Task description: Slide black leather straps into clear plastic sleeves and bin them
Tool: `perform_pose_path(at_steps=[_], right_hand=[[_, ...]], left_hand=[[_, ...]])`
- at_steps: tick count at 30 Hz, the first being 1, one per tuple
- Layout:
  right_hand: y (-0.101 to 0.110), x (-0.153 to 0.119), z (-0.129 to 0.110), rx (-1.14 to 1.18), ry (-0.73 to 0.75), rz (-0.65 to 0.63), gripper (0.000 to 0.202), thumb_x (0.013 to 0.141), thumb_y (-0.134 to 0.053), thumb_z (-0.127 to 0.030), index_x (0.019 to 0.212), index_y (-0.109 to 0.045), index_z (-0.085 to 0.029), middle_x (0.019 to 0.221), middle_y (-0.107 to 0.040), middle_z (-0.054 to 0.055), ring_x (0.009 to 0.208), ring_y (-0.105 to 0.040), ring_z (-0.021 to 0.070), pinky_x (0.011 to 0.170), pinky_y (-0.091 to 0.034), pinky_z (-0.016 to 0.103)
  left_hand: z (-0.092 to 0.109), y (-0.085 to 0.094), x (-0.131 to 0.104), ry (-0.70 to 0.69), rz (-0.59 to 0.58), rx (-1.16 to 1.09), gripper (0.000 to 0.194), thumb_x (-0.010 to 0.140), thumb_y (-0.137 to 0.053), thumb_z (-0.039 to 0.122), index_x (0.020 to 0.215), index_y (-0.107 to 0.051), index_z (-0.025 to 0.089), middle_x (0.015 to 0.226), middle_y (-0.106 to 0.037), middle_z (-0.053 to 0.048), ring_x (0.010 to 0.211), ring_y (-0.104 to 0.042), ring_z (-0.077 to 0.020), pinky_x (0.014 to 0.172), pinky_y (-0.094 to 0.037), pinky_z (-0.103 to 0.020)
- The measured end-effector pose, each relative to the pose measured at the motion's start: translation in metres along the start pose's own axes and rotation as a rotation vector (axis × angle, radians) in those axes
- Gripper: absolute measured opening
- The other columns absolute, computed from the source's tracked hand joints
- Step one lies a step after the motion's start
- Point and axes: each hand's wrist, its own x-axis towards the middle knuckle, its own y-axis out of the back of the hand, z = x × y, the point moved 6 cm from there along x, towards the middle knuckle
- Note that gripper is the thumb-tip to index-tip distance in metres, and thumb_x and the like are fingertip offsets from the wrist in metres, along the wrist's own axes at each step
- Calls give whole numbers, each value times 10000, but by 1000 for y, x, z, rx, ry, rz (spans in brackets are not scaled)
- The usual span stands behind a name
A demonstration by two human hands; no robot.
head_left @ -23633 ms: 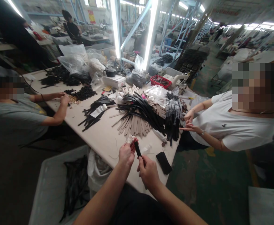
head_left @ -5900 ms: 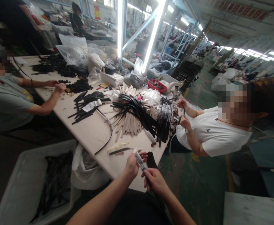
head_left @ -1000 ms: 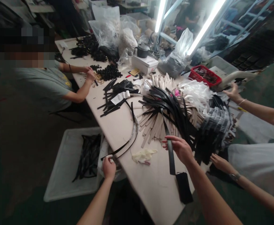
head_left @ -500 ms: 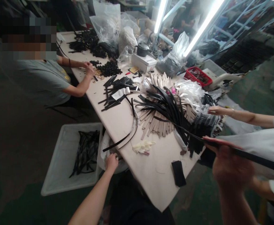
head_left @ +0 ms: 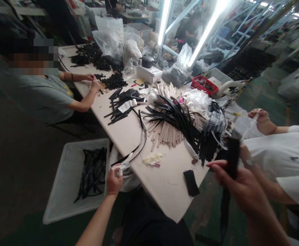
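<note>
My left hand (head_left: 114, 181) is closed on a thin white strip (head_left: 127, 160) at the table's left edge, beside the end of a curved black strap (head_left: 142, 138). Over the table's right side, my right hand (head_left: 235, 179) grips a black strap (head_left: 233, 155), blurred, whose lower part hangs below the hand. A bundle of long black straps (head_left: 176, 118) lies across fanned beige strips (head_left: 162, 135) on the table. Nearer me are a crumpled pale yellow glove (head_left: 152, 159) and a black rectangular piece (head_left: 190, 183).
A white bin (head_left: 59, 191) with black straps stands on the floor at left. One person (head_left: 37, 92) sits at the table's left side; another in a white shirt (head_left: 274, 153) is close to my right hand. A red basket (head_left: 205, 85) and plastic bags (head_left: 179, 70) are farther back.
My left hand has moved slightly left and now holds the white strip. The strap in my right hand has swung from slanting rightward to hanging down. The person at right has raised a hand with clear plastic.
</note>
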Motion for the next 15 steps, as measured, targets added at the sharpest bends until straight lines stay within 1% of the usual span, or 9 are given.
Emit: perform_pose_path(at_steps=[2,3,4,6,8,9,11,13,15], right_hand=[[-49,1,3,-19,-14,-195,392,882,-631,-516,996,-754,-162,618,-597,17,578,-543,161,553,-424,266],[-70,1,6,-9,-6,-254,393,891,-610,-511,974,-758,-156,625,-611,22,600,-560,169,581,-437,273],[-89,0,11,10,0,-285,391,892,-600,-504,960,-760,-154,641,-630,28,628,-580,179,612,-450,282],[-118,-3,20,69,17,-309,368,878,-610,-488,918,-764,-156,686,-669,44,685,-609,196,664,-463,294],[-140,-7,29,168,11,-318,352,862,-631,-481,847,-763,-155,705,-680,53,671,-601,186,645,-452,284],[-150,-8,33,240,-18,-330,365,859,-635,-491,822,-758,-150,690,-671,51,610,-570,163,593,-429,269],[-166,-5,42,443,-129,-347,418,863,-617,-537,852,-740,-138,681,-654,41,461,-421,91,463,-323,230],[-176,2,48,676,-240,-342,462,853,-611,-580,953,-700,-139,731,-662,33,401,-250,39,398,-190,205],[-175,13,51,836,-268,-301,455,812,-665,-571,993,-652,-153,778,-671,25,402,-192,20,387,-136,191]], left_hand=[[36,17,8,-104,7,-17,121,889,-561,232,1009,-566,215,1161,-664,-105,1069,-653,-240,947,-515,-415],[52,25,12,-148,13,-28,121,888,-569,220,1009,-569,215,1160,-666,-103,1083,-651,-241,963,-510,-424],[67,31,15,-182,22,-42,121,888,-573,209,1009,-571,214,1157,-668,-103,1090,-651,-242,968,-510,-429],[91,41,19,-218,47,-75,140,891,-576,192,1030,-575,210,1146,-671,-103,1083,-659,-239,950,-526,-423],[114,44,20,-245,51,-114,176,895,-578,178,1068,-575,208,1143,-671,-106,1076,-666,-235,926,-543,-409],[127,44,20,-272,39,-131,193,895,-580,172,1085,-573,209,1142,-673,-107,1073,-669,-233,919,-548,-403],[158,39,17,-374,-22,-158,224,894,-580,154,1110,-568,215,1145,-678,-107,1071,-674,-229,913,-552,-394],[192,31,11,-518,-109,-181,267,892,-572,123,1140,-558,224,1160,-681,-108,1086,-671,-225,918,-552,-389],[224,25,4,-656,-170,-200,323,889,-559,86,1178,-546,231,1174,-684,-111,1112,-662,-223,929,-551,-387]])
